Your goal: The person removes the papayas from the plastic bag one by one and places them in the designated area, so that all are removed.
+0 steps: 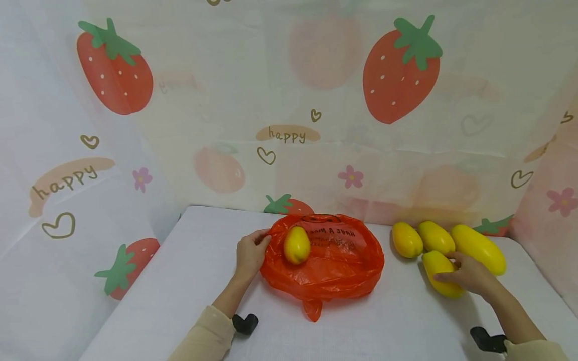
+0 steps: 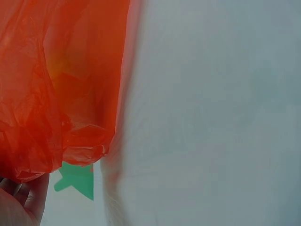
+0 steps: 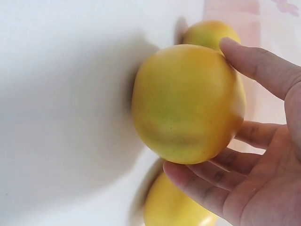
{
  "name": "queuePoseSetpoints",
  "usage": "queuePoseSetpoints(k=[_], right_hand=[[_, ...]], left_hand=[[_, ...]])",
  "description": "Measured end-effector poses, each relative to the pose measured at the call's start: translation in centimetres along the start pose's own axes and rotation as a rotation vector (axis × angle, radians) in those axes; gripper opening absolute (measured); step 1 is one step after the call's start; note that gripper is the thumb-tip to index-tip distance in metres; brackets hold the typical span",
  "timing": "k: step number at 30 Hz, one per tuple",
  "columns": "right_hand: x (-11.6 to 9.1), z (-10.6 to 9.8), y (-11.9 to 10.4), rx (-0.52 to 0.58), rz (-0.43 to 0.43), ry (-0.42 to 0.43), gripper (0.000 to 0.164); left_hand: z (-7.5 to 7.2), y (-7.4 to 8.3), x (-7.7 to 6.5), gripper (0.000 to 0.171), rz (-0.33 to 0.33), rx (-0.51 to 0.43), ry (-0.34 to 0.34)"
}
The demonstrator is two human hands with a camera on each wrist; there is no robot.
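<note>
Nearest the camera, a beige cloth sleeve comes in from the lower edge, with a small black curved mount beside the wrist. Beyond it, the left hand pinches the left rim of a thin, translucent red plastic bag, thumb and fingers drawn nearly together on the film. Plastic this limp would probably sag inward if left alone, so the hold at the edge seems to serve as a steadying point for the wide, upward-facing mouth. The bag lies on a white cloth-covered table, in front of the person, where either hand can reach it. One smooth yellow oval fruit sits inside, towards the left, and its weight likely helps anchor the film.

At the right, the right hand holds a plump yellow-green fruit, the nearest of the group to the person. Thumb and fingers are parted to the fruit's width and curve round opposite sides, a sensible hold for a smooth, rounded skin; whether it is clear of the table, I cannot tell. Just behind are a short yellow fruit, a yellow fruit with a greenish tint and a long yellow fruit, clustered apart from the bag, which leaves its mouth unobstructed.
</note>
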State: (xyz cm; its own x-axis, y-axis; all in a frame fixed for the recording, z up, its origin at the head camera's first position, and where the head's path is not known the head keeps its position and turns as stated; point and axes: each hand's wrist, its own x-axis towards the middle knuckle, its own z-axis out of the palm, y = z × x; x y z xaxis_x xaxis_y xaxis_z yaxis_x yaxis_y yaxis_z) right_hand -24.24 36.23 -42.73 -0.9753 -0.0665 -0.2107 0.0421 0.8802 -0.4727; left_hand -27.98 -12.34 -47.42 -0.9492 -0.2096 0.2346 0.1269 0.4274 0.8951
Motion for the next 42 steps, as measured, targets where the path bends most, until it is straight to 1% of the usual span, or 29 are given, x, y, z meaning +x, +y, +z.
queuePoseSetpoints(k=[9, 15, 18, 22, 25, 28, 35, 42], right_hand=[[-0.3, -0.6, -0.4, -0.026, 0.007, -0.006, 0.101], [-0.5, -1.0, -0.8, -0.029, 0.014, -0.009, 0.099], [-0.7, -1.3, -0.9, -0.041, 0.004, 0.010, 0.096], [-1.0, -1.6, -1.3, -0.075, -0.043, 0.062, 0.089], [-1.2, -1.7, -1.5, -0.078, -0.068, 0.086, 0.085], [-1.4, -1.7, -1.8, -0.070, -0.080, 0.097, 0.082], [-1.4, -1.7, -2.7, -0.063, -0.145, 0.132, 0.075], [-1.2, -1.4, -3.7, -0.025, -0.183, 0.138, 0.071]], left_hand=[[0.0, 0.1, -0.1, 0.026, -0.020, -0.004, -0.011], [-0.1, 0.2, 0.0, 0.026, -0.010, -0.003, -0.012], [-0.1, 0.3, -0.1, 0.026, -0.007, -0.006, -0.015], [-0.1, 0.3, -0.1, 0.026, -0.004, -0.005, -0.015], [-0.1, 0.2, -0.1, 0.026, -0.004, 0.002, -0.010], [-0.1, 0.2, -0.1, 0.026, -0.005, 0.009, -0.004], [-0.2, 0.2, -0.1, 0.025, 0.006, 0.014, 0.003], [-0.2, 0.4, -0.2, 0.026, -0.011, -0.005, -0.010]])
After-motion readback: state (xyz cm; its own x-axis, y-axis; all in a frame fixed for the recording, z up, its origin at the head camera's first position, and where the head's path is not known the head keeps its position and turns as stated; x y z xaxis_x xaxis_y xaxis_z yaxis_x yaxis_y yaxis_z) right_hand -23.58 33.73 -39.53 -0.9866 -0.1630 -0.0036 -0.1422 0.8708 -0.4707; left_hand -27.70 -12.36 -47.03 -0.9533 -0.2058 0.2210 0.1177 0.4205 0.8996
